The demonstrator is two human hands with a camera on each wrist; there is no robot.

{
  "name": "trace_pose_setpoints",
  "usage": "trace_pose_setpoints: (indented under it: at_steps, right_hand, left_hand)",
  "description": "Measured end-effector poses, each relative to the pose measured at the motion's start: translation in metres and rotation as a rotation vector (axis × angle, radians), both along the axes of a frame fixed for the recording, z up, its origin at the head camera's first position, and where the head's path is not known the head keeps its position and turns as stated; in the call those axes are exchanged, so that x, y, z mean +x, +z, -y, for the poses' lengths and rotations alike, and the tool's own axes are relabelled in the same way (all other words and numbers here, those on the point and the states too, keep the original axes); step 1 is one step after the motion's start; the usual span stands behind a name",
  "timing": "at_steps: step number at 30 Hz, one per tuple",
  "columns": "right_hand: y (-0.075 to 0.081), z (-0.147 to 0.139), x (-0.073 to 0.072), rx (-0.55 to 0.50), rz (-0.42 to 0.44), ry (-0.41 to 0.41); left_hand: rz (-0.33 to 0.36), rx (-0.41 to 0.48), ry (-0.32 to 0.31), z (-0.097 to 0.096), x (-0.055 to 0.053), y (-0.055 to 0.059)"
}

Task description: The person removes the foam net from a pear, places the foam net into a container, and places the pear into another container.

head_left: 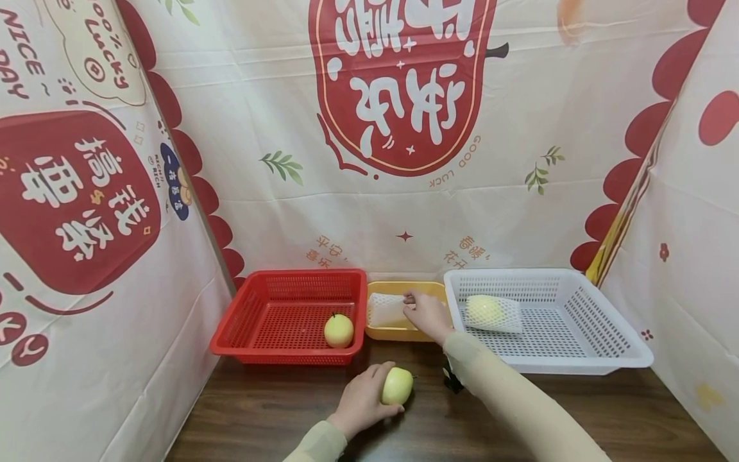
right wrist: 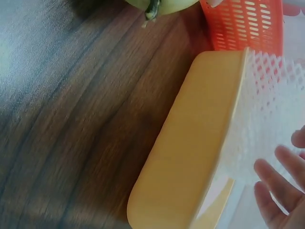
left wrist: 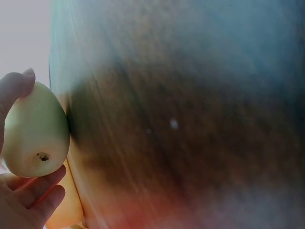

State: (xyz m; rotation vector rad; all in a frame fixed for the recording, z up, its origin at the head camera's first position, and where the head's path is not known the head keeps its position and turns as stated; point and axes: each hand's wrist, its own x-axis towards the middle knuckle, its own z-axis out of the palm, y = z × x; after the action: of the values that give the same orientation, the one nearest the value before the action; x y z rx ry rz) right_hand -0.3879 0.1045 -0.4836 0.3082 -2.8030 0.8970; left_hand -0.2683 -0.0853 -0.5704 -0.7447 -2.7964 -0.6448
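Held pear (head_left: pixel 398 386): pale yellow-green, smooth and rounded, lightly shaded along the underside; short dark stem (right wrist: pixel 152 8) pointing to the right, small dark pit (left wrist: pixel 43 156) at the opposite end.
Held pear's place: on the near side of the yellow tray (head_left: pixel 398 334), low over the dark wood-grain counter (head_left: pixel 231 410); cannot tell whether touching it.
Left hand (head_left: pixel 365 393): curled round the held pear, with thumb and fingers on opposite sides.
Right hand (head_left: pixel 427 314): reaching into the yellow tray at the right end of the foam net (head_left: pixel 385 309); bent, with fingers slightly apart in the right wrist view; cannot tell whether pinching the mesh or only touching it.
Foam net: white, open diamond mesh, lying in the left part of the yellow tray.
Basket pear (head_left: pixel 339 330): a warmer yellow, with stem upward, in the near right corner of the red basket (head_left: pixel 288 357).
Wrapped pear (head_left: pixel 484 312): pale yellow-green through a white mesh sleeve (head_left: pixel 510 314), on the left side of the white basket (head_left: pixel 577 368).
Containers: in a row, with the yellow tray between the red and white baskets.
Backdrop cloth (head_left: pixel 260 218): off-white, printed with red shapes and green sprigs.
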Motion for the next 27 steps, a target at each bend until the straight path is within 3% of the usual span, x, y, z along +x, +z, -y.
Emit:
trace_pose_setpoints:
  at_steps: [9,19,27]
  right_hand:
    - [-0.015,-0.001,0.002,-0.06,0.129,0.138]
    - [-0.026,-0.002,0.003,0.131,0.22,0.206]
    - [-0.027,-0.003,0.006,0.27,0.287,0.173]
  left_hand:
    - [-0.024,-0.002,-0.005,0.0,0.0,-0.002]
    - [-0.01,0.001,-0.002,0.0,-0.001,0.0]
    - [0.01,-0.013,0.008,0.0,-0.001,-0.002]
